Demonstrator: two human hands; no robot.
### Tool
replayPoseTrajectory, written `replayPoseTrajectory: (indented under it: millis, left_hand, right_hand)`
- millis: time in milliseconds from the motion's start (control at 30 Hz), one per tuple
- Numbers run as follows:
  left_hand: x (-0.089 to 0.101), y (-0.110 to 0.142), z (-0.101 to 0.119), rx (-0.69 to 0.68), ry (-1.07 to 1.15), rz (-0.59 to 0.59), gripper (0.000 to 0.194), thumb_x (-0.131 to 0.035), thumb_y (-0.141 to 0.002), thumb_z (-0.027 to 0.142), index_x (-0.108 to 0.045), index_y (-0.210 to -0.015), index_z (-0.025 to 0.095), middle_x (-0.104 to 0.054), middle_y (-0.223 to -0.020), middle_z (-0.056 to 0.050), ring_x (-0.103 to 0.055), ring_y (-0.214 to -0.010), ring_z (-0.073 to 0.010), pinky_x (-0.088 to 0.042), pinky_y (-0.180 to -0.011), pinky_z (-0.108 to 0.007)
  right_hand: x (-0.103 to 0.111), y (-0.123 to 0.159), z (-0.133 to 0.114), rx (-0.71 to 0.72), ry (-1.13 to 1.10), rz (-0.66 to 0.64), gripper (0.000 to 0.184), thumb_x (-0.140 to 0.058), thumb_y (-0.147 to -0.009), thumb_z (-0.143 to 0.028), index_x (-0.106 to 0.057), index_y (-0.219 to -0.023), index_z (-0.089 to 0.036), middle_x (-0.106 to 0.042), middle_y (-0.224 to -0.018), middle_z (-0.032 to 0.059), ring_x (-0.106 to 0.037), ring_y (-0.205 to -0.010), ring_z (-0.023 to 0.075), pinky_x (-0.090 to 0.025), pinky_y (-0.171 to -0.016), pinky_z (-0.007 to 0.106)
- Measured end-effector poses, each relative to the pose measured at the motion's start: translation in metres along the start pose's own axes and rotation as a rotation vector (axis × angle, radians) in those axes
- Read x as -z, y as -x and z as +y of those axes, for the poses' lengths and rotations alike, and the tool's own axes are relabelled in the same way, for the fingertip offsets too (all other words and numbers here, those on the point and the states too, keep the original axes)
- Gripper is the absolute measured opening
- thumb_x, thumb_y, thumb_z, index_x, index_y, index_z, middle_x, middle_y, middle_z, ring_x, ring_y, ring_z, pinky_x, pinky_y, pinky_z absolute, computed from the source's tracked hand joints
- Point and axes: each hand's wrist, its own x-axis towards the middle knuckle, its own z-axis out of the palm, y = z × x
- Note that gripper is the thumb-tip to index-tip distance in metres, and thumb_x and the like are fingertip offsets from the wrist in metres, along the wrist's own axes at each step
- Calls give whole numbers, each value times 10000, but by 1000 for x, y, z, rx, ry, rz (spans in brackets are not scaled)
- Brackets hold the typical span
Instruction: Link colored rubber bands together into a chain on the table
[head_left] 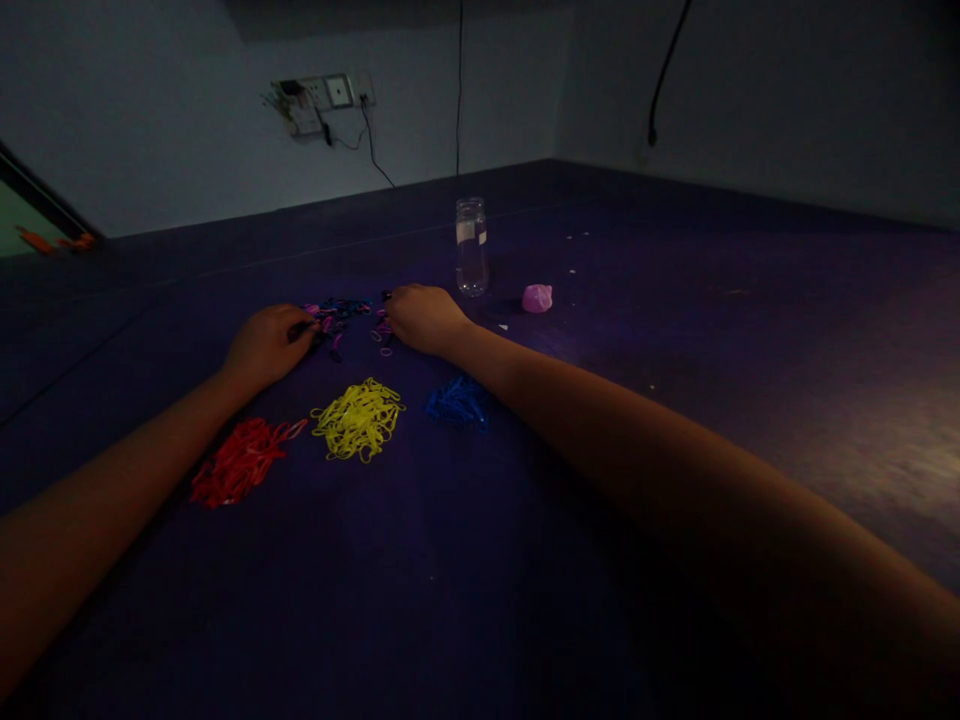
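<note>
A dark purple surface (570,520) carries small rubber bands sorted into a red pile (240,460), a yellow pile (360,418) and a blue pile (457,402). Beyond them lies a mixed heap of pink, blue and dark bands (341,315). My left hand (266,345) rests at the heap's left edge with fingers curled, pinching at the bands. At the heap's right edge my right hand (424,315) has its fingers bent down onto the bands. What either hand grips is too small and dim to make out.
A clear glass jar (472,245) stands upright just behind my right hand. A pink lid-like object (537,298) lies to the jar's right. On the back wall are a socket panel (322,95) and hanging cables. The room is dim.
</note>
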Motion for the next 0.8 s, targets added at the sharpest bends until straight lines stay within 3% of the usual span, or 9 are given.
replayPoseTrajectory:
  millis: [267,800]
  left_hand:
    - [-7,-2,-7,32,21,10,279,-402,-854,349,-630,-890,192,-623,-873,-68,-573,-813,-212,-446,-745,-312]
    - [-6,0,-3,-14,78,36,304,-380,-846,335,-638,-862,175,-652,-878,-86,-595,-822,-215,-464,-757,-321]
  right_hand:
    - [2,0,0,16,5,-13,326,-357,-926,-191,-624,-1073,-76,-623,-1139,187,-595,-1022,271,-488,-785,357]
    - [6,3,-3,6,18,-43,336,-347,-924,-201,-644,-1060,-124,-631,-1127,153,-608,-1010,244,-503,-779,329]
